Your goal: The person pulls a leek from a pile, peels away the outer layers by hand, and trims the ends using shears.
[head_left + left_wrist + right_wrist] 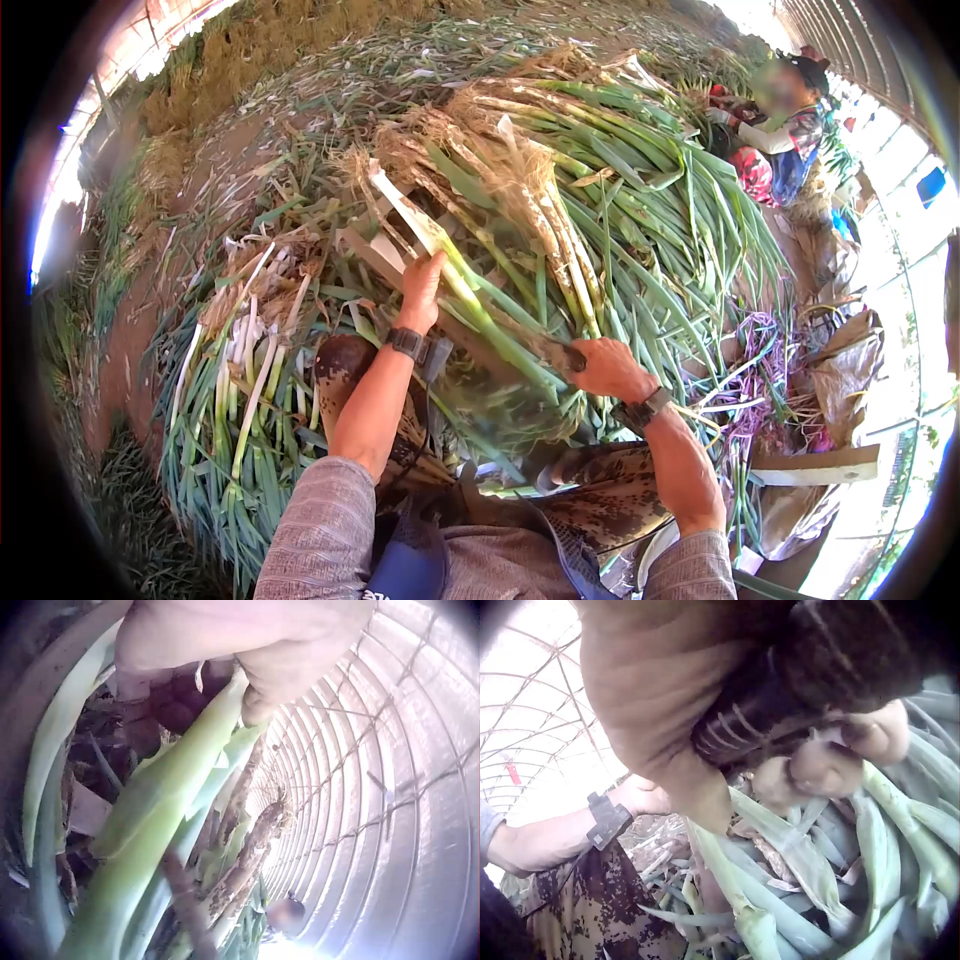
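My left hand (422,295) grips a large green onion (463,287) around its stalk. The onion's peeled white end points up and away, and its green leaves slant down toward my right hand. Close up in the left wrist view, the pale green stalk (169,780) runs out from under the curled fingers. My right hand (612,368) holds a tool by its dark handle (742,724), which has light stripes; the tool's working end is blurred among the leaves. Beneath both hands lies a big heap of unpeeled green onions (640,230) with brown, dry roots.
Cleaned green onions (245,370) with white stalks lie on the left beside my camouflage-patterned knee (345,375). Another person (780,140) sits at the back right. Purple strands (760,370) and a wooden board (815,467) are on the right. Leaf scraps (290,110) cover the ground behind.
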A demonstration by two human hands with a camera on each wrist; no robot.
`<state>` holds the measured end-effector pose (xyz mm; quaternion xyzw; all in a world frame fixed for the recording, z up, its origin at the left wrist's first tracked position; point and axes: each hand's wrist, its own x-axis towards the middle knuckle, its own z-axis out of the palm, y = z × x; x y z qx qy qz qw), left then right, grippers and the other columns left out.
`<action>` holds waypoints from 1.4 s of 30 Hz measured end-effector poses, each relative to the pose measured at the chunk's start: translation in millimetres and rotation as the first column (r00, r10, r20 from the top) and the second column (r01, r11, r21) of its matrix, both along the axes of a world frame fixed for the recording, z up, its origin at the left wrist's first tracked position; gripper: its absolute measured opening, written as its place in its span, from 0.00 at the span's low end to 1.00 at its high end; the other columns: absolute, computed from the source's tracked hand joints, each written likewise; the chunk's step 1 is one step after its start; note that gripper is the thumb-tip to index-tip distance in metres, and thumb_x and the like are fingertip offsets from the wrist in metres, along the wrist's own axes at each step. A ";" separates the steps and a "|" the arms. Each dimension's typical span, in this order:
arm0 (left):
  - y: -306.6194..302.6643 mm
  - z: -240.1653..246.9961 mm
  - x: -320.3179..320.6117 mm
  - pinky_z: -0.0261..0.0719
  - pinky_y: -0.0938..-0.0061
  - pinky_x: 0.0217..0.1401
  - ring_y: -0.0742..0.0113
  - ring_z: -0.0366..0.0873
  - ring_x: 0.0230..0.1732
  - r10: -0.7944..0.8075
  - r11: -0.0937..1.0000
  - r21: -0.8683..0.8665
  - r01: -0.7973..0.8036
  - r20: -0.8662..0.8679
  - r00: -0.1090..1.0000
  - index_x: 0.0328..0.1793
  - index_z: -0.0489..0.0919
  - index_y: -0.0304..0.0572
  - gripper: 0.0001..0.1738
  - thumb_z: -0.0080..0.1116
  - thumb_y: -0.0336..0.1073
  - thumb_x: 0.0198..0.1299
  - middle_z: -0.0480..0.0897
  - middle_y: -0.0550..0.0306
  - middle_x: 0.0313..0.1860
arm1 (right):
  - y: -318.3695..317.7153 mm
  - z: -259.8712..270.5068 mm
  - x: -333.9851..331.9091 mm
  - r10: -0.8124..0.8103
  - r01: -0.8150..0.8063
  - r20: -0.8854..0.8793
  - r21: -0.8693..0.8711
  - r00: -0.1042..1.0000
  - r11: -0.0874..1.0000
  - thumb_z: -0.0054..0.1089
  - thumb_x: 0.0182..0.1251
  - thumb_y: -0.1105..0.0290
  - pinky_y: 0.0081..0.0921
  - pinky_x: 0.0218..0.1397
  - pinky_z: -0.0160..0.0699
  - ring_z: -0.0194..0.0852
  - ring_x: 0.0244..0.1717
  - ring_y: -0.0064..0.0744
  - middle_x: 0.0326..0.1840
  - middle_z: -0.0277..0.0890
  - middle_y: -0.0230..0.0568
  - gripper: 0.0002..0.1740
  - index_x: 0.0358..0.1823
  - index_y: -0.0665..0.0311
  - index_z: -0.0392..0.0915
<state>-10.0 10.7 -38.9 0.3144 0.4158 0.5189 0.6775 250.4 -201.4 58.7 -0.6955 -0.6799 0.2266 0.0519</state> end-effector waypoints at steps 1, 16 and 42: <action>3.9 -4.4 -0.6 0.78 0.70 0.43 0.70 0.79 0.41 -0.033 0.999 0.034 0.036 -0.098 0.995 0.52 0.81 0.36 0.19 0.67 0.41 0.61 0.82 0.60 0.42 | 0.9 1.3 -3.2 -0.003 0.003 -0.002 0.003 1.000 1.000 0.63 0.57 0.54 0.49 0.45 0.77 0.81 0.39 0.58 0.32 0.82 0.54 0.19 0.41 0.61 0.83; -14.9 -5.0 1.4 0.75 0.62 0.63 0.65 0.76 0.56 -0.109 0.994 0.026 0.106 0.291 0.950 0.64 0.73 0.47 0.26 0.56 0.56 0.71 0.79 0.59 0.55 | 23.2 12.6 -19.0 -0.007 0.013 -0.064 0.080 0.998 0.997 0.54 0.68 0.47 0.44 0.46 0.80 0.84 0.39 0.53 0.35 0.84 0.52 0.23 0.49 0.56 0.84; 27.2 44.0 -26.3 0.82 0.63 0.50 0.65 0.81 0.46 0.066 0.989 0.086 -0.121 0.475 0.877 0.56 0.79 0.47 0.14 0.57 0.45 0.72 0.83 0.59 0.46 | 56.3 12.6 -45.0 0.021 0.025 -0.209 0.214 0.978 0.977 0.65 0.57 0.57 0.47 0.42 0.78 0.81 0.36 0.55 0.32 0.83 0.50 0.16 0.40 0.60 0.81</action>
